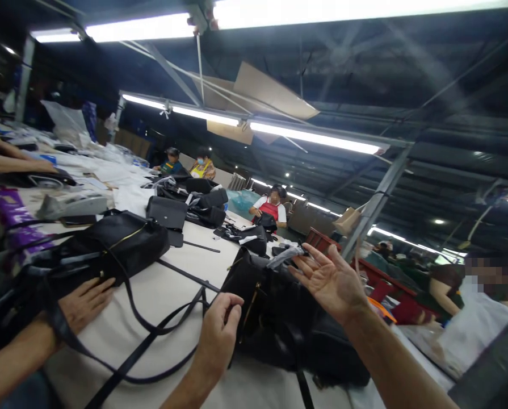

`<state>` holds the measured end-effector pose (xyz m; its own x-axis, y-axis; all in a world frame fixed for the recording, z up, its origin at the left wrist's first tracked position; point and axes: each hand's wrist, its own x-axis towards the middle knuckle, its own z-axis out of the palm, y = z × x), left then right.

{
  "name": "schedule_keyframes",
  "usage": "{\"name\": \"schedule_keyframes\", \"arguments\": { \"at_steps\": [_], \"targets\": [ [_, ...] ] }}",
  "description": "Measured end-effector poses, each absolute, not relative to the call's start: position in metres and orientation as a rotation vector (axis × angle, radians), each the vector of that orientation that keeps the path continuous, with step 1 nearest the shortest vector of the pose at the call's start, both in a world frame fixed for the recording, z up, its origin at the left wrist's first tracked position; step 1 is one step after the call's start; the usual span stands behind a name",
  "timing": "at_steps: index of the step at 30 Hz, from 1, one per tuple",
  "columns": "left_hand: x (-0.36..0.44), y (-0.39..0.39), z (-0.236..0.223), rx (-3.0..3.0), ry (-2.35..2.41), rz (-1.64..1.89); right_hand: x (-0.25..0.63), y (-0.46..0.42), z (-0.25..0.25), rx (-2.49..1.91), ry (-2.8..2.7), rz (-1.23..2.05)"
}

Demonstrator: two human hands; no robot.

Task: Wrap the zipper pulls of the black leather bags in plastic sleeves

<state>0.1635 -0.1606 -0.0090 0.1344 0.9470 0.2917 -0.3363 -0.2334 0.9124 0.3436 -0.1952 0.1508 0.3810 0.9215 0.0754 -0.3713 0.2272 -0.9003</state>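
Head view: black leather bag (pixel 279 324), contents hidden, beneath open right hand (pixel 330 281).

Black handbag (pixel 271 324): smooth leather or leatherette, low sheen. Zip (pixel 251 304): glossy gold-coloured metal. Flat strap (pixel 130 355): black, matt. Worktable top (pixel 172 284): pale, smooth, matt. Overhead cardboard sheet (pixel 271 91): brown, matt. Column (pixel 377 204): grey metal.

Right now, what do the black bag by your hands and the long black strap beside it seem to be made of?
The black bag looks like leather or imitation leather, hard to say which: smooth, softly creased, faintly shiny. The black strap looks like the same material, cut flat. The gold-coloured zip looks metallic, judging by its shine.
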Motion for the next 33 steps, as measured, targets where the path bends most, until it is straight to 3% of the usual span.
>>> {"name": "schedule_keyframes", "arguments": {
  "at_steps": [4,10,22,33],
  "targets": [
    [0.181,-0.152,-0.016,1.274,0.759,1.098,0.344,-0.204,0.132,-0.905,-0.712,1.047],
    [0.203,-0.146,-0.005,1.317,0.824,1.094,0.349,-0.224,0.124,-0.887,-0.727,1.076],
    [0.187,-0.132,-0.030,1.065,0.417,0.635,0.380,-0.223,0.107,-0.898,-0.707,1.068],
    [0.213,-0.137,-0.027,1.034,0.308,0.746,0.422,-0.219,0.101,-1.028,-0.824,1.041]
  ]
}}
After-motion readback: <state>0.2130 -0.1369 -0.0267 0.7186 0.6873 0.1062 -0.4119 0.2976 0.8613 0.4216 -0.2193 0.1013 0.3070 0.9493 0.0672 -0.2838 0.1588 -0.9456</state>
